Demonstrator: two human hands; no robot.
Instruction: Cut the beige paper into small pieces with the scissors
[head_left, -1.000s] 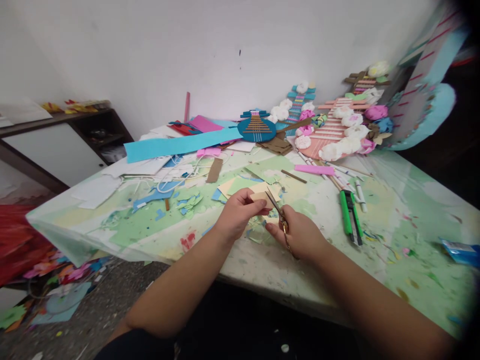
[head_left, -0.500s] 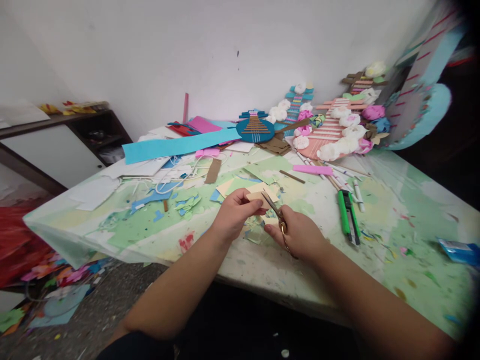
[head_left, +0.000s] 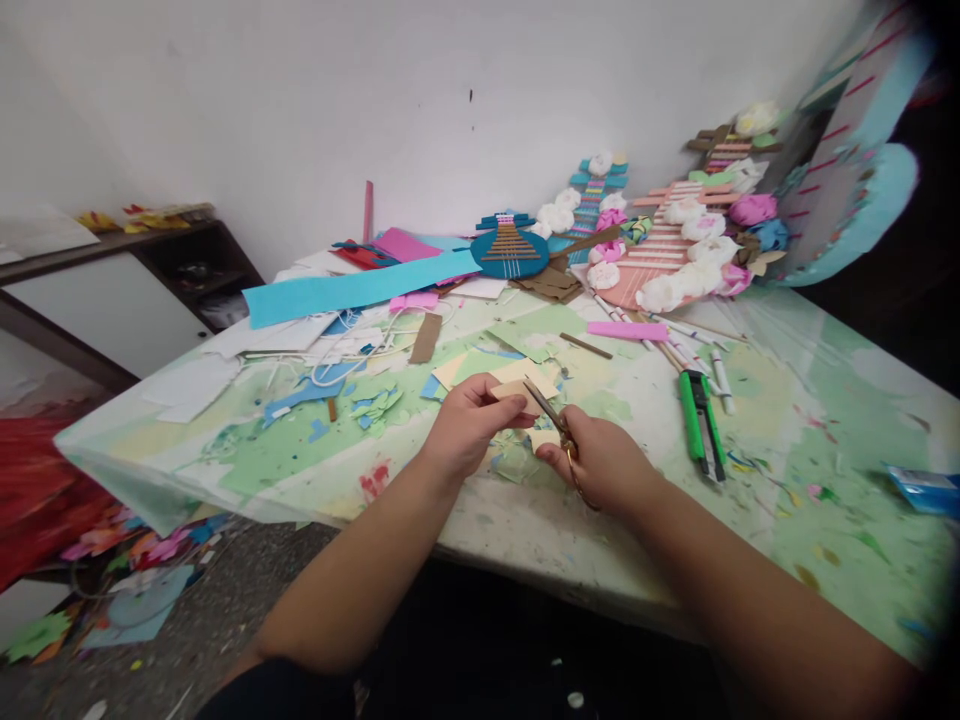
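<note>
My left hand (head_left: 472,420) pinches a small piece of cream paper (head_left: 510,391) between thumb and fingers, over the front half of the table. In my right hand (head_left: 604,455) is a pair of scissors (head_left: 551,410) with gold-coloured handles, blades pointing up and to the left. The blades lie at the right edge of the cream paper and look nearly closed. Below and behind the hands lie cream paper sheets (head_left: 454,372) and green paper scraps (head_left: 517,462).
A green utility knife (head_left: 703,425) and several markers (head_left: 721,380) lie to the right. Behind stand a blue stringed craft piece (head_left: 510,250) and a pink one with paper flowers (head_left: 660,265). A turquoise strip (head_left: 360,288) and white cord (head_left: 322,375) lie left.
The view has shifted slightly. My hands keep nearly the same place, and the scissor blades appear closer together at the paper's edge.
</note>
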